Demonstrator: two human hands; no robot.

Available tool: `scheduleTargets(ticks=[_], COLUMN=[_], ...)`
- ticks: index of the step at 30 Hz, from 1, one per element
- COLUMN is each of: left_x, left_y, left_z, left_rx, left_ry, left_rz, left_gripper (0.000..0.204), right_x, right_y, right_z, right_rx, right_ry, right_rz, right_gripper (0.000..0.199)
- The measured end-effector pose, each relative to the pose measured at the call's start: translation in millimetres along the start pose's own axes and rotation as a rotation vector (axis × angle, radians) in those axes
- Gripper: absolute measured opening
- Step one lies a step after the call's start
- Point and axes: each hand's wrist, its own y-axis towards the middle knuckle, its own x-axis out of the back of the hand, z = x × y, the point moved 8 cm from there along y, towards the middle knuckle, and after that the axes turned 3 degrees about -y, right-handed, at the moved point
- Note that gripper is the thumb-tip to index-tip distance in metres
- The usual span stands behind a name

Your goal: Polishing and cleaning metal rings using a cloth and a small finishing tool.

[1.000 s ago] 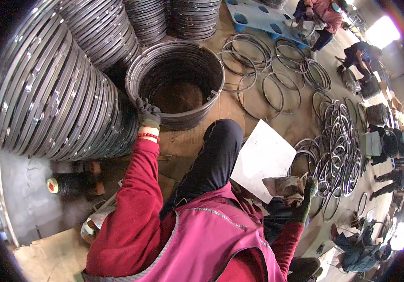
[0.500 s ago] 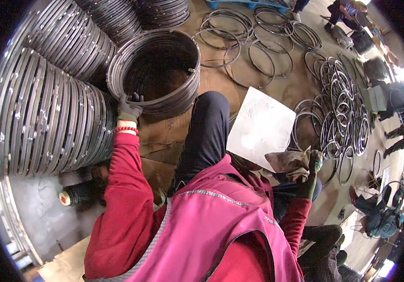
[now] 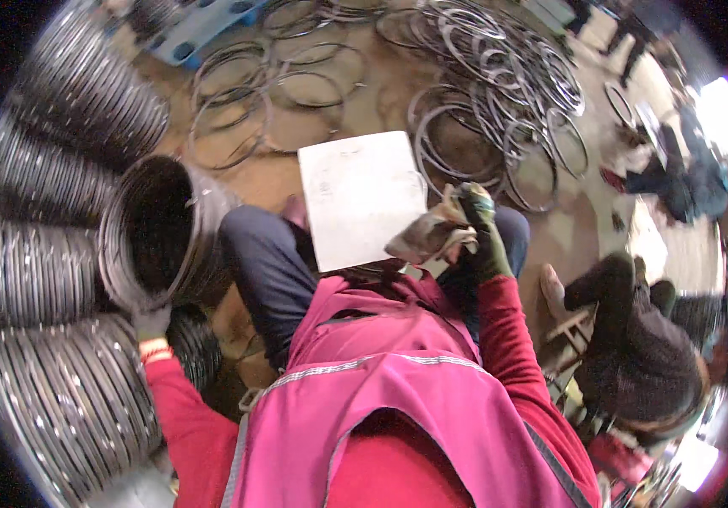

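Note:
My left hand (image 3: 152, 320), in a grey glove, grips the near rim of a stack of dark metal rings (image 3: 108, 229) at my left; its fingers are blurred. The stack is hollow, with its opening towards me. My right hand (image 3: 482, 224), in a dark glove, is closed around a crumpled, stained cloth rag (image 3: 427, 237) above my right thigh. A white square sheet or board (image 3: 360, 199) with faint dark marks lies between my knees, close to the rag.
More tall stacks of rings (image 3: 59, 406) line the left side. Loose rings (image 3: 499, 93) lie heaped on the floor ahead, others (image 3: 305, 93) lie further left. A blue pallet (image 3: 203, 30) stands at the far left. A person (image 3: 643, 356) in dark clothes sits close at my right.
My view has turned to the right, so the ring stacks and floor rings appear further left. My left hand stays at the stack's rim and my right hand still holds the rag.

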Motion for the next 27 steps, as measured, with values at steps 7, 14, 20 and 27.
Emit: scheduleTargets(ticks=[7, 14, 20, 27], left_x=[-2.7, -167.6, -369.5, -408.0], left_y=[-73.9, -122.1, -180.1, -198.8], left_z=[-55.9, -12.1, 155.3, 381.2], left_rx=[-0.121, -0.629, -0.872, -0.501], left_ry=[0.310, 0.628, 1.019, 1.303], left_rz=[-0.050, 0.348, 0.895, 1.188], left_gripper=[0.082, 0.053, 0.035, 0.032], right_x=[-12.7, -32.8, -55.4, -27.3], right_y=[39.5, 3.1, -23.5, -8.3], right_z=[-25.6, -24.3, 18.0, 6.0], right_rx=[0.073, -0.149, -0.245, -0.343], right_ry=[-0.627, 0.261, 0.398, 0.299], right_rz=[0.051, -0.037, -0.094, -0.135], right_gripper=[0.010, 0.023, 0.039, 0.047])
